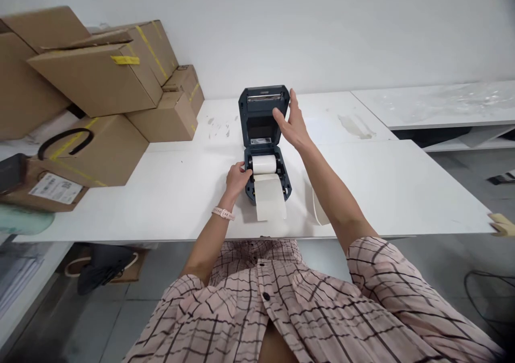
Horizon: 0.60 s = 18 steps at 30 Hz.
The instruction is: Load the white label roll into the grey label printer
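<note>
A dark blue label printer (265, 183) sits on the white table (382, 191) with its lid (262, 113) swung up. A white paper roll (264, 164) lies in its bay, and a strip of paper (270, 198) hangs out over the front. My left hand (237, 178) rests with curled fingers against the printer's left side by the roll. My right hand (293, 123) is open, fingers stretched, its palm against the raised lid's right edge.
Stacked cardboard boxes (100, 79) with yellow tape fill the table's left end. A curled white paper strip (317, 207) lies right of the printer. A second white table (442, 103) stands at the back right. A dark bag (102, 266) lies on the floor below.
</note>
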Tool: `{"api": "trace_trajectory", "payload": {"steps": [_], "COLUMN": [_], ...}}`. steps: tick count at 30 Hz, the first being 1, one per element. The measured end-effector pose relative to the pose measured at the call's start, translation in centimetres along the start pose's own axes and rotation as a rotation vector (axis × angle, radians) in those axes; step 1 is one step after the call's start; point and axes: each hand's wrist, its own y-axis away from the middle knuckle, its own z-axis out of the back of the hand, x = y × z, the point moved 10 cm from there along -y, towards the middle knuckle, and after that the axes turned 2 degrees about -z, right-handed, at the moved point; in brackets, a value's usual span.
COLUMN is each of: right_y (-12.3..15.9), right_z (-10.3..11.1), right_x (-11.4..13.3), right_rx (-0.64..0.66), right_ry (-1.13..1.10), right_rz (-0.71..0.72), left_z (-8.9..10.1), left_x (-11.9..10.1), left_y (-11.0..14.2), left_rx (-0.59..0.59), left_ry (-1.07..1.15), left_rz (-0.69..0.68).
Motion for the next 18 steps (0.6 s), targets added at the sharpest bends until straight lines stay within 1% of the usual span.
{"api": "trace_trajectory", "payload": {"steps": [2,3,4,5,6,7,9,11,14,16,18], "right_y": [1.3,2.2,3.2,4.1,5.0,6.0,7.6,8.4,8.7,8.5,8.4], "right_z": [1.0,1.2,0.9,0.1,-1.2,-2.8,-5.9,-8.4,-11.2,-12.2,-12.5], "right_x": [2.1,3.0,3.7,4.1,4.1,3.8,2.1,0.2,-1.3,-1.2,-0.8], "right_rx": [-0.04,-0.032,0.015,0.105,0.227,0.361,0.602,0.755,0.879,0.895,0.888], "right_ry": [0.034,0.048,0.063,0.083,0.114,0.155,0.26,0.363,0.499,0.587,0.653], "right_rz": [0.059,0.081,0.098,0.11,0.115,0.113,0.08,0.033,0.005,0.015,0.041], "left_z": [0.0,-0.2,-0.3,-0.4,-0.5,-0.6,-0.7,-0.8,-0.9,-0.9,-0.9], "left_x": [-0.4,-0.6,-0.7,-0.8,-0.9,-1.0,-1.1,-1.3,-1.4,-1.4,-1.3], "left_y": [-0.5,-0.7,-0.9,-1.0,-1.2,-1.3,-1.4,-1.3,-1.1,-1.0,-1.0], "left_rx": [0.042,0.069,0.09,0.106,0.115,0.119,0.124,0.131,0.121,0.109,0.104], "left_ry": [-0.11,-0.15,-0.183,-0.21,-0.231,-0.248,-0.271,-0.291,-0.326,-0.326,-0.307], "left_rz": [0.017,0.022,0.025,0.025,0.023,0.021,0.011,-0.002,-0.01,-0.009,-0.011]}}
